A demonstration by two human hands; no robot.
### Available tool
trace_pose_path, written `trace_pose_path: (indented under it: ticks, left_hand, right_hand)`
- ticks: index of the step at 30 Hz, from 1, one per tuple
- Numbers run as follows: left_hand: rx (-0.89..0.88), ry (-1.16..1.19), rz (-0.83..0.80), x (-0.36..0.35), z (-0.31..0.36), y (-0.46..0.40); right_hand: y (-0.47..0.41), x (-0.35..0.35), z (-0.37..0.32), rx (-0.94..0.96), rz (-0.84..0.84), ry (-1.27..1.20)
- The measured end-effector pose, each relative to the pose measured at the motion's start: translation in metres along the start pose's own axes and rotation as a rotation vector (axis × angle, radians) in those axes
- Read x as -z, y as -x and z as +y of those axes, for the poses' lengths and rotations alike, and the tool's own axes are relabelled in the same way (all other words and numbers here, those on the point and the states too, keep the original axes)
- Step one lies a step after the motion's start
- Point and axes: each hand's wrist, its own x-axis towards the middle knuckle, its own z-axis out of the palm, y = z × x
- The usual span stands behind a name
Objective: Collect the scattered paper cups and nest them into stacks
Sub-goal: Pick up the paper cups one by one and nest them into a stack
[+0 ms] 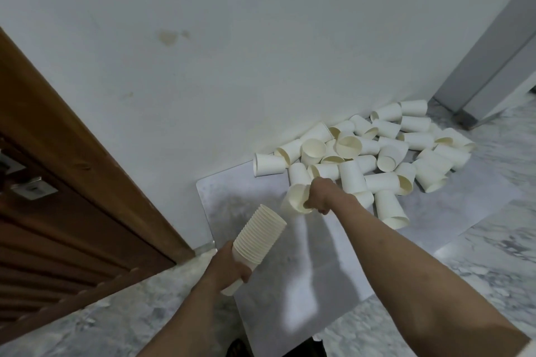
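One cup (295,199) in right hand (320,195)

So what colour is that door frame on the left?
The wooden door frame is warm brown, seen in the head view.

Readable text: none | paper cups (352,180): plain off-white, no print or brand seen | nested stack (258,238): ribbed rims only, unmarked | wall (261,38): no sign or label | door (58,153): no number legible

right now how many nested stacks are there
1: the stack in the left hand. The right hand grips a single cup; the pile by the wall looks loose, though some may hide nested.
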Motion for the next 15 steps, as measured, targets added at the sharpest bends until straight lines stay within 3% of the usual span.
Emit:
trace_pose_path:
  ticks: [7, 15]
  left_hand:
    - [-0.007, 0.002, 0.001, 0.006, -0.014, -0.001]
    - [-0.084, -0.045, 0.033, 0.023, -0.004, -0.003]
  right_hand:
    - [0.009, 0.034, -0.015, 0.055, -0.016, -0.45]
    - [0.007, 0.001, -0.048, 0.129, -0.166, -0.348]
